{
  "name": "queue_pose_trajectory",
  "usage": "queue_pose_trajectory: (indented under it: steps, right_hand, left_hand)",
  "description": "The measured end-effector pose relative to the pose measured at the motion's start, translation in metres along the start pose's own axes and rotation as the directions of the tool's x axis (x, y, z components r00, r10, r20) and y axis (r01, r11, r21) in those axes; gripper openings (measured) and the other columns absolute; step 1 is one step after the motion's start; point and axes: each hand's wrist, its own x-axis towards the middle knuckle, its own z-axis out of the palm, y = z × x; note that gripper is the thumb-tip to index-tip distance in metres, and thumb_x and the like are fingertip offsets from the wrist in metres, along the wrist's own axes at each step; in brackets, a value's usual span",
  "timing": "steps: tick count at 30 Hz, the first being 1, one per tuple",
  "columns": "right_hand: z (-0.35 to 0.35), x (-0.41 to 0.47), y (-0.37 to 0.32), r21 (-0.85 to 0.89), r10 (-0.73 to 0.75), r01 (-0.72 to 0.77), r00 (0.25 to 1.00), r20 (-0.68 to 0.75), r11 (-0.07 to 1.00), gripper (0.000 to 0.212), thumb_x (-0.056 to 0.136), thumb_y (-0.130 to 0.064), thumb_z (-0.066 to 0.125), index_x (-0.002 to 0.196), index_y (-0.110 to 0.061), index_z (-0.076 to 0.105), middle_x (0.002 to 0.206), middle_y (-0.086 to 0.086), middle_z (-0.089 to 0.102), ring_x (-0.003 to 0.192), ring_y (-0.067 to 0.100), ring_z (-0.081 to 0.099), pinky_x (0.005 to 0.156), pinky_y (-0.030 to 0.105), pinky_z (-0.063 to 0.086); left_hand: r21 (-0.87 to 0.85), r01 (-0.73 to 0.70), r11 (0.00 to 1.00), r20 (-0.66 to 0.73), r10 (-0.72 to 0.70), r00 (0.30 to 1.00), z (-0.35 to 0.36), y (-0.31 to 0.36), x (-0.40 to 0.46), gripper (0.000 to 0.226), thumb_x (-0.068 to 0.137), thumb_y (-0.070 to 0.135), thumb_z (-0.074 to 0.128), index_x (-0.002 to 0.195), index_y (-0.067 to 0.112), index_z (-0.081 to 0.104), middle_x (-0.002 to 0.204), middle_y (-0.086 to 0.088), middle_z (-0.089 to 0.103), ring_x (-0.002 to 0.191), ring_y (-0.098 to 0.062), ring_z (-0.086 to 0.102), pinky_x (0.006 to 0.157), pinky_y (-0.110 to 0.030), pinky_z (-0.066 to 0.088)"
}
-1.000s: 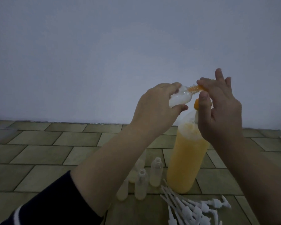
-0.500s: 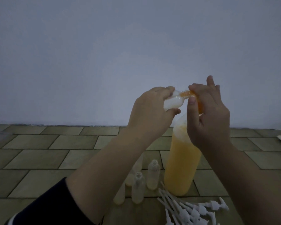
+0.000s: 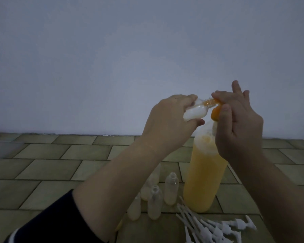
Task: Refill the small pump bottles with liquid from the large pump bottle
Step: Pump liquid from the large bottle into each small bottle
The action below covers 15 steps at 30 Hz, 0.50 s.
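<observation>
Above the large pump bottle (image 3: 203, 179), the left hand (image 3: 167, 123) grips 1 small bottle (image 3: 74, 113) sideways against the orange nozzle (image 3: 268, 114) pinched by the right hand (image 3: 239, 130); open floor (image 3: 51, 163) lies leftward.

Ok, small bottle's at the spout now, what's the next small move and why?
Probably press the orange pump head down with the right hand: its spout already sits in the neck of the small bottle, which the left hand holds tilted and which looks only partly filled.

Tiled floor (image 3: 77, 155) under large bottle (image 3: 204, 181), small bottles (image 3: 171, 190), loose pumps (image 3: 218, 228).
</observation>
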Motion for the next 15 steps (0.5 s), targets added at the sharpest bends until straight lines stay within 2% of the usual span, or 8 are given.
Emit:
queue_pose_trajectory:
  steps: [2,5,8,12,15]
  right_hand:
    - [-0.001,0.001,-0.004,-0.008,0.003,-0.002,0.999,0.035,1.0,0.046,0.096,-0.022,0.026,0.118,-0.002,0.061,0.126,-0.006,0.045,0.134,0.009,0.023,0.114,0.029,0.017]
    - [-0.009,0.013,-0.011,-0.039,-0.024,0.027,0.997,0.072,0.999,0.044,0.099,-0.024,0.028,0.118,-0.003,0.062,0.122,-0.011,0.035,0.13,0.006,0.018,0.11,0.029,0.015]
    - [-0.013,0.018,-0.012,-0.056,-0.033,0.036,0.998,0.049,0.998,0.05,0.098,-0.031,0.025,0.119,-0.004,0.061,0.128,-0.006,0.046,0.131,0.006,0.02,0.112,0.027,0.013]
    - [-0.001,0.006,-0.004,-0.023,-0.005,0.004,1.0,-0.018,1.0,0.048,0.097,-0.026,0.025,0.114,0.0,0.062,0.124,0.01,0.06,0.135,0.019,0.033,0.116,0.029,0.017]
    - [0.003,0.001,-0.001,-0.038,-0.005,0.006,1.0,0.018,0.999,0.048,0.097,-0.026,0.025,0.114,0.0,0.062,0.122,0.015,0.062,0.136,0.023,0.034,0.116,0.032,0.017]
  left_hand:
    - [0.005,0.017,1.0,0.006,-0.017,1.0,-0.002,-0.001,-0.001,0.056,0.08,0.035,0.071,0.131,0.021,0.054,0.124,0.005,0.061,0.101,-0.009,0.057,0.085,-0.019,0.044]
    - [-0.025,0.02,0.999,-0.002,-0.02,1.0,-0.008,0.001,0.001,0.055,0.08,0.034,0.071,0.131,0.02,0.054,0.122,0.003,0.062,0.1,-0.011,0.058,0.088,-0.022,0.047]
    - [-0.001,-0.019,1.0,-0.029,0.019,0.999,-0.012,0.006,0.007,0.053,0.079,0.033,0.072,0.128,0.018,0.057,0.117,0.003,0.064,0.097,-0.013,0.058,0.085,-0.025,0.048]
    - [0.021,-0.026,0.999,0.024,0.026,0.999,-0.008,0.002,0.008,0.051,0.079,0.032,0.072,0.126,0.019,0.058,0.117,0.003,0.063,0.098,-0.012,0.057,0.086,-0.023,0.045]
    - [0.02,-0.004,1.0,0.067,0.002,0.998,-0.007,-0.003,0.007,0.05,0.079,0.033,0.072,0.125,0.021,0.058,0.115,0.004,0.063,0.097,-0.012,0.057,0.089,-0.028,0.047]
